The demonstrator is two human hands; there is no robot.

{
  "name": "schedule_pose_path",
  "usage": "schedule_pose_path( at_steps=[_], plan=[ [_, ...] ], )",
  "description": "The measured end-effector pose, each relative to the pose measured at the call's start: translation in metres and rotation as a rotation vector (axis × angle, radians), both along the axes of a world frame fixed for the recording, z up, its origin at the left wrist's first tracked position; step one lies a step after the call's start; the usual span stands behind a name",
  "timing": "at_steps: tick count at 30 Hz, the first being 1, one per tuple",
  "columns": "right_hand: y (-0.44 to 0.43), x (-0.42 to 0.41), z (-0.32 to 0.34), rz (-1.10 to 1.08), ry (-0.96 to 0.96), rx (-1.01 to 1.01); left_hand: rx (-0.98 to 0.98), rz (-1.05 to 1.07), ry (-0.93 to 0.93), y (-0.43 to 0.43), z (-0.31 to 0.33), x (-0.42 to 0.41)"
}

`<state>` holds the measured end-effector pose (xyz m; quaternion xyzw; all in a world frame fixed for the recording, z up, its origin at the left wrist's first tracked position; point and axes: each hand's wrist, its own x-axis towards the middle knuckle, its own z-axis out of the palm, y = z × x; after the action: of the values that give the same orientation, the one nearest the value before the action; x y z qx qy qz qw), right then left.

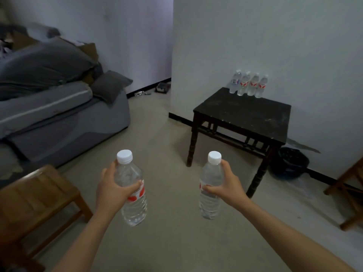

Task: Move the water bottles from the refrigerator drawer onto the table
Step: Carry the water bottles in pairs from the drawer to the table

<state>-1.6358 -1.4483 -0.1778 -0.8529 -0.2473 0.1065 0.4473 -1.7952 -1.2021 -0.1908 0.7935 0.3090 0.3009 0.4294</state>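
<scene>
**Two bottles in hand, table ahead: handling notes**

Left hand (113, 186) is wrapped round the upper body of the left bottle (134, 211), thumb across the label. Right hand (225, 183) grips the right bottle (209, 207) the same way, just under the shoulder. Both bottles are upright, caps on, held over the floor and well short of the table (245, 114).

A row of four bottles (248, 84) stands along the table's far edge, against the wall (275, 46). The near edge and both near corners are bare. No fridge drawer in view.

Handling, my read:
- They look full, so moderate weight, fine for one hand each.
- Thin-walled PET gives under squeeze; full and capped, it should hold its shape.
- If cold, condensation could make them slick.
- The mid-body grip suits; the ribbed lower half is the alternative.
- Tall with a narrow base, so set down flat and clear of the row.
</scene>
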Motion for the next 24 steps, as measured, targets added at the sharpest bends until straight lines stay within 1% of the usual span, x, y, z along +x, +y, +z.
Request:
schedule_pose_path(
  at_steps=[5, 10, 14, 18, 21, 24],
  plan=[
    [0.041, 0.01, -0.006, 0.025, 0.016, -0.026, -0.022, 0.011, 0.019, 0.039, -0.012, 0.01],
    [0.074, 0.054, -0.009, 0.014, 0.004, -0.029, -0.061, -0.02, 0.039, 0.077, -0.017, 0.054],
    [0.114, 0.104, -0.002, 0.016, -0.06, -0.025, -0.025, -0.002, -0.017, 0.111, -0.002, 0.1],
    [0.156, 0.147, 0.009, 0.024, -0.086, 0.0, 0.032, 0.039, -0.058, 0.14, 0.022, 0.143],
    [0.188, 0.173, 0.015, 0.045, -0.091, 0.017, -0.023, 0.061, -0.094, 0.162, 0.035, 0.164],
    [0.216, 0.189, 0.015, 0.053, -0.101, 0.027, -0.053, 0.085, -0.104, 0.183, 0.035, 0.177]
  ],
)
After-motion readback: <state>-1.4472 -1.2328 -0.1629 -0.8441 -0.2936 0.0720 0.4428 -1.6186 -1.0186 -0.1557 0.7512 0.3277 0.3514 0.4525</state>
